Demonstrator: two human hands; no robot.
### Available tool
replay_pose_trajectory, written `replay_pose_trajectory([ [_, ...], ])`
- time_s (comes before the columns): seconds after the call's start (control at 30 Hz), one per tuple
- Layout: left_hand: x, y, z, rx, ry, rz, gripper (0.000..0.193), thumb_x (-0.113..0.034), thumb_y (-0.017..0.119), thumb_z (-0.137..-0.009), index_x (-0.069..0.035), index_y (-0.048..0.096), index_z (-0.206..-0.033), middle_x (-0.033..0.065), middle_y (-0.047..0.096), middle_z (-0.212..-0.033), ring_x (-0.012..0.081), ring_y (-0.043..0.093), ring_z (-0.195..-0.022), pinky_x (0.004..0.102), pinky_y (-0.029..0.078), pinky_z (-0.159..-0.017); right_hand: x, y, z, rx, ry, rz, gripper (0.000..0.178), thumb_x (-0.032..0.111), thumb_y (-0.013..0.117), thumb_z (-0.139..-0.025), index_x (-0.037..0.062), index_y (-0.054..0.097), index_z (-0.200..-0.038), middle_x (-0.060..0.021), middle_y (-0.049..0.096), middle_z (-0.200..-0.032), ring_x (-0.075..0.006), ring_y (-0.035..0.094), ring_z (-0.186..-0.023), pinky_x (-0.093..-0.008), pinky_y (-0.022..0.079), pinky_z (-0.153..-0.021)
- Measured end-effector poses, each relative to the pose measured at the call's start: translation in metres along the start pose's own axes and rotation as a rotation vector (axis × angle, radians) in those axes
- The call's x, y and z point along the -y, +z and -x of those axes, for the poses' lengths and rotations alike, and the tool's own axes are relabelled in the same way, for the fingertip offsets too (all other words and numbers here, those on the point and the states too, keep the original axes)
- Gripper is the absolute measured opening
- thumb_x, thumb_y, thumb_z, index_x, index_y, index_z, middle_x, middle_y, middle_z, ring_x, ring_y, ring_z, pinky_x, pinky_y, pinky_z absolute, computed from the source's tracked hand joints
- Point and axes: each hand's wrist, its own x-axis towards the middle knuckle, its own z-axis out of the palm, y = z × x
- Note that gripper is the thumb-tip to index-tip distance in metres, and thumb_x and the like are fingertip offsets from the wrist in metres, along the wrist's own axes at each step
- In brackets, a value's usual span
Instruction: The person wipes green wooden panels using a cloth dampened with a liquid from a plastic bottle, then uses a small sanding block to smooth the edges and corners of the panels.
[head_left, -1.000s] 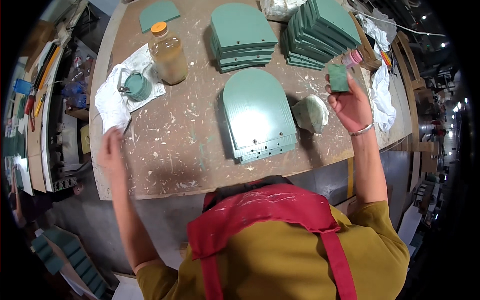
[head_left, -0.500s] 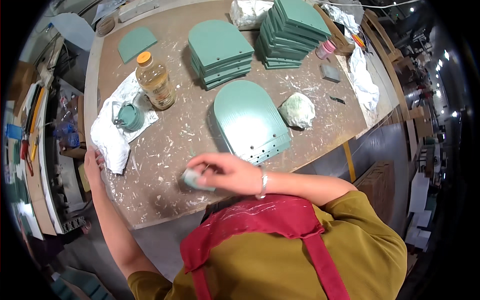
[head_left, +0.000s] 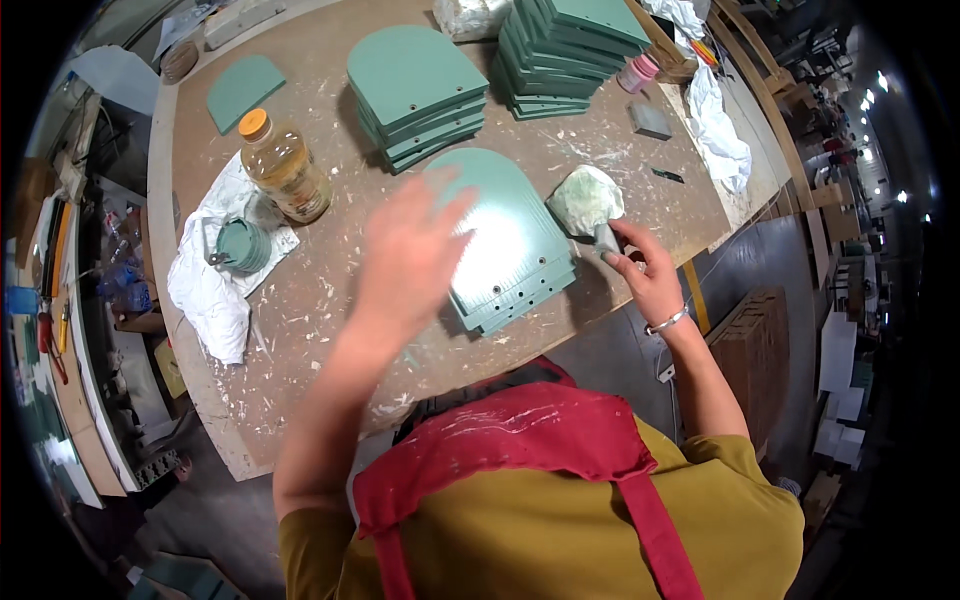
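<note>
Reaching forward over the workbench, the left hand is spread open, fingers loose and slightly blurred, holding nothing; it hovers above the near left edge of a small pile of green arched panels that lies flat at the front of the bench. Whether the palm actually touches the top panel cannot be told. The right hand, with a thin bracelet at the wrist, is closed around a small grey block, just off the right edge of that same pile. Right above this hand, touching the pile's right side, sits a crumpled pale-green rag.

Farther back on the bench stands a second stack of green arched panels, and beside it to the right a taller, fanned stack. A single green panel lies alone near the far left corner. Left of the hovering hand, a plastic bottle of yellow oil with an orange cap stands upright, just beside a white cloth on which a round green tin rests. Toward the right rear are a small pink jar, a flat grey square block and another white cloth draped at the bench edge. The person wears a mustard shirt and a red apron flecked with pale paint.
</note>
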Motion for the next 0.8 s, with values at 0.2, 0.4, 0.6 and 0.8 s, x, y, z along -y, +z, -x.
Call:
replay_pose_trajectory([
  [0.2, -0.010, 0.072, -0.010, 0.186, 0.070, -0.110, 0.040, -0.024, 0.064, -0.086, -0.012, 0.057, -0.124, 0.0068, 0.050, -0.136, 0.0301, 0.047, -0.125, 0.0447, 0.040, -0.098, 0.014, 0.008, -0.020, 0.180, -0.356, 0.221, 0.040, -0.001, 0.067, -0.080, 0.0089, 0.062, -0.118, -0.0104, 0.061, -0.111, -0.0303, 0.060, -0.098, -0.0360, 0.050, -0.080],
  [0.4, -0.010, 0.079, -0.007, 0.186, 0.069, -0.164, 0.040, -0.025, 0.065, -0.085, -0.015, 0.058, -0.123, 0.0030, 0.050, -0.137, 0.0280, 0.045, -0.126, 0.0451, 0.037, -0.100, -0.022, -0.013, -0.028, 0.374, -0.517, 0.388, 0.040, -0.002, 0.067, -0.079, 0.0061, 0.062, -0.117, -0.0120, 0.060, -0.114, -0.0313, 0.060, -0.100, -0.0356, 0.051, -0.079],
  [0.6, -0.012, 0.078, -0.008, 0.207, 0.070, -0.173, 0.041, -0.024, 0.064, -0.086, -0.016, 0.058, -0.125, 0.0030, 0.049, -0.138, 0.0286, 0.045, -0.126, 0.0450, 0.035, -0.101, -0.008, -0.006, -0.038, 0.323, -0.478, 0.154, 0.040, -0.001, 0.068, -0.078, 0.0067, 0.063, -0.117, -0.0110, 0.061, -0.110, -0.0318, 0.060, -0.100, -0.0358, 0.051, -0.080],
  [0.8, -0.013, 0.074, -0.011, 0.234, 0.064, -0.182, 0.041, -0.023, 0.064, -0.086, -0.016, 0.057, -0.126, 0.0034, 0.048, -0.139, 0.0290, 0.044, -0.127, 0.0452, 0.034, -0.101, -0.023, -0.022, -0.050, 0.376, -0.588, 0.297, 0.042, 0.001, 0.069, -0.075, 0.0089, 0.063, -0.116, -0.0099, 0.061, -0.109, -0.0301, 0.060, -0.100, -0.0369, 0.050, -0.081],
])
